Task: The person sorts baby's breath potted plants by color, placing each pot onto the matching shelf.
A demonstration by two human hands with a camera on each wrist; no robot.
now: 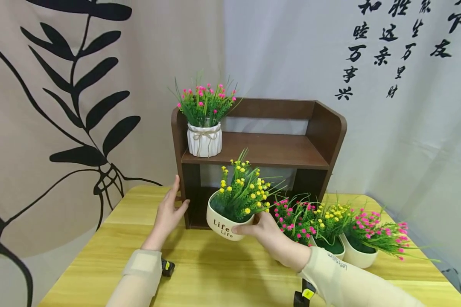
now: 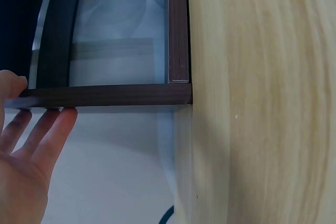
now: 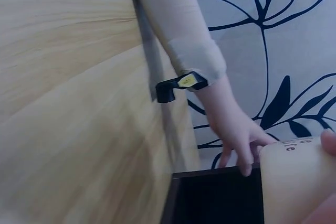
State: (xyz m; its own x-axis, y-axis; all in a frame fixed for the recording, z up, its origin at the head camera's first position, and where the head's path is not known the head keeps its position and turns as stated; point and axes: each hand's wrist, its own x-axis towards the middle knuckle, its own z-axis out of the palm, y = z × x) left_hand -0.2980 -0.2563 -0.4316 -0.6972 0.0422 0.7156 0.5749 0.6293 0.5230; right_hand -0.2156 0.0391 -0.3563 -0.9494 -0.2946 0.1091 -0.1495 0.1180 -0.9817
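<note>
Worktop (image 1: 100,260) carrying brown shelf (image 1: 269,147), three flowerpots (image 1: 330,232) clustering before shelf's right end, white pot (image 1: 205,140) standing upper left on shelf, yellow-flowered pot (image 1: 236,207) tilting before shelf's lower tier, right hand (image 1: 272,234) pinching it, left hand's (image 1: 166,218) thumb and fingers pinching shelf's left side.

Head view high — wrist views close.
</note>
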